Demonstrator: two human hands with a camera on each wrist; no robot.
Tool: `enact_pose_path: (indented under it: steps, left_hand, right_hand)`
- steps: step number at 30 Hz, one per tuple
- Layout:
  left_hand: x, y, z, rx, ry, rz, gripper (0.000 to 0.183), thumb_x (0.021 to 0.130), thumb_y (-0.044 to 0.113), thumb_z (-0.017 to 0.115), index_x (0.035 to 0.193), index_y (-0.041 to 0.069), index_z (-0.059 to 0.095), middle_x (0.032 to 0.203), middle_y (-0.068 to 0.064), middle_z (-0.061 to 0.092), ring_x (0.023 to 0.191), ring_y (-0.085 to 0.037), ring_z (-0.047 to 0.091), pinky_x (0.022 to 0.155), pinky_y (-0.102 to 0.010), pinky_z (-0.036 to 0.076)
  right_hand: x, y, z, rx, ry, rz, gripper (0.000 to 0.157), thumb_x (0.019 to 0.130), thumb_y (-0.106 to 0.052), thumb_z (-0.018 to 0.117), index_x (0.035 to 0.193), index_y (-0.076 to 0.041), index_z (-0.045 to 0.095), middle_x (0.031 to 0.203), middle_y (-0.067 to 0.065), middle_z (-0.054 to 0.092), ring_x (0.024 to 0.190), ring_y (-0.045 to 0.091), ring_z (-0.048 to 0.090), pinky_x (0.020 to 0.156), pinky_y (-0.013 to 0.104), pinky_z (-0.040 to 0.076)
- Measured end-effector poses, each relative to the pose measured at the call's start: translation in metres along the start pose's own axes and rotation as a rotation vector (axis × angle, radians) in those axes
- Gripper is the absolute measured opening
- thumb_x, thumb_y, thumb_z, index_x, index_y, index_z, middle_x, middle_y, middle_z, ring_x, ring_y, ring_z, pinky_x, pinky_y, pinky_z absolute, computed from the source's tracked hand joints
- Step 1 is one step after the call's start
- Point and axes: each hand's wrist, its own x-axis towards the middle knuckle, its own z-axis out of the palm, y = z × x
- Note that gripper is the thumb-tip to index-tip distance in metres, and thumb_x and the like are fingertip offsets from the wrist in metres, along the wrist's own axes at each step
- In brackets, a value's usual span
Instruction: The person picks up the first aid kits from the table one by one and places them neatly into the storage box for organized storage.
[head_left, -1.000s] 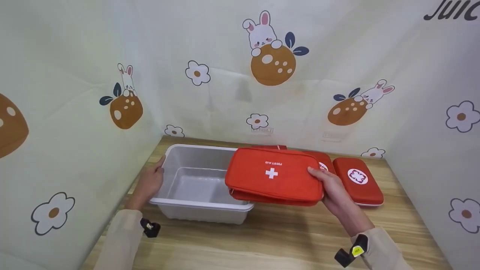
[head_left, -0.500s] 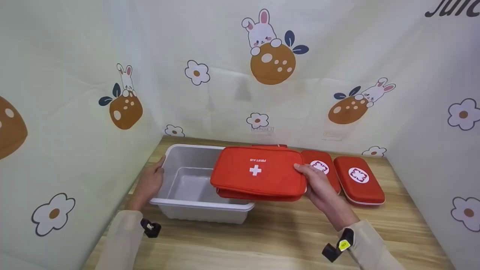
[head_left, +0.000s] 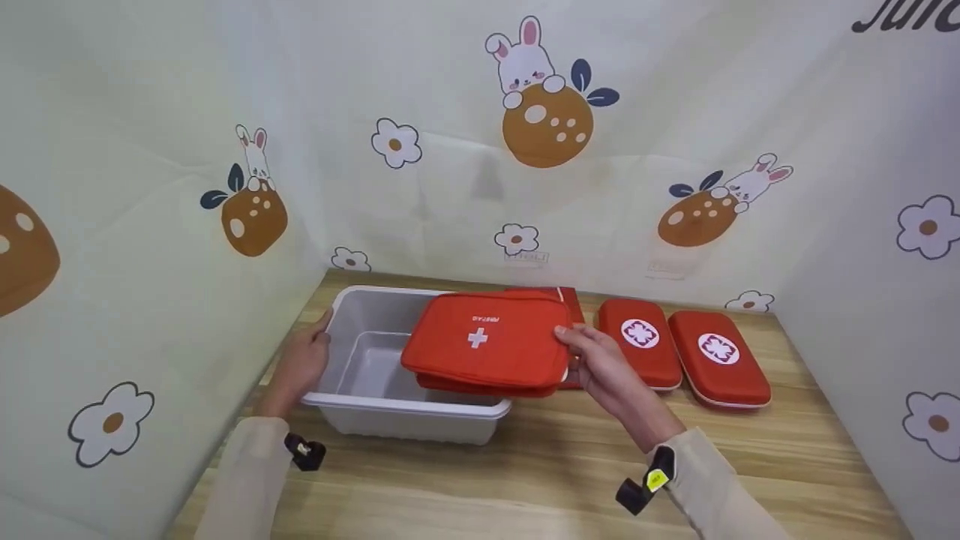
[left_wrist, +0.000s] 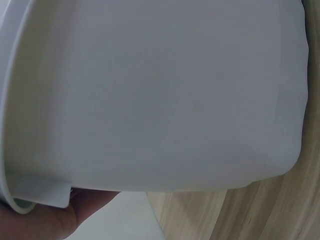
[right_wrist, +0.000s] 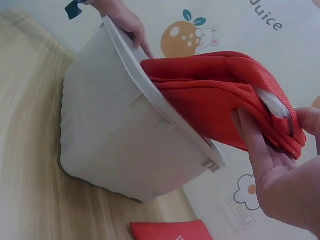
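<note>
My right hand [head_left: 607, 367] pinches the right edge of a soft red first aid pouch [head_left: 487, 356], thumb on top and fingers beneath. The pouch, with its white cross facing up, overlaps the right part of a pale grey plastic bin [head_left: 405, 424] in the head view. From the right wrist view, the zippered pouch [right_wrist: 205, 107] shows folded layers and lies over the bin's rim. On the bin's left side, my left hand [head_left: 300, 367] grips the rim. The left wrist view shows mostly the bin's outer wall [left_wrist: 150, 100], with part of the left hand [left_wrist: 47, 220] at the rim.
Two red hard cases with white round emblems, a left one [head_left: 637, 360] and a right one [head_left: 720, 375], lie to the right. Another flat red item [head_left: 571, 300] lies behind the pouch, mostly hidden. Patterned cloth walls [head_left: 450, 202] enclose the wooden table [head_left: 570, 472].
My right hand has carried the first aid pouch leftward, further over the bin, uncovering the red case and more of the flat red item. The left hand stays at the rim.
</note>
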Motion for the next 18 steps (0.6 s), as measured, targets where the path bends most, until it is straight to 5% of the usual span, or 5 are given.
enact_pose_path:
  steps: [9, 18]
  left_hand:
    - [0.000, 0.001, 0.000, -0.011, -0.004, 0.002, 0.052, 0.106, 0.016, 0.025, 0.157, 0.008, 0.026, 0.161, -0.020, 0.027, 0.152, -0.039, 0.023, 0.125, -0.054, 0.022]
    - [-0.001, 0.000, 0.000, -0.029, 0.002, 0.001, 0.053, 0.105, 0.015, 0.026, 0.157, 0.006, 0.028, 0.161, -0.022, 0.028, 0.151, -0.040, 0.025, 0.124, -0.053, 0.023]
  right_hand:
    - [0.009, 0.007, 0.015, -0.035, -0.044, 0.039, 0.041, 0.098, -0.026, 0.063, 0.130, -0.006, 0.047, 0.106, 0.002, 0.076, 0.094, 0.018, 0.076, 0.088, 0.035, 0.061]
    - [0.021, 0.011, 0.042, -0.049, 0.009, 0.040, 0.019, 0.099, -0.018, 0.062, 0.111, -0.009, 0.051, 0.094, 0.002, 0.069, 0.082, 0.015, 0.072, 0.081, 0.031, 0.063]
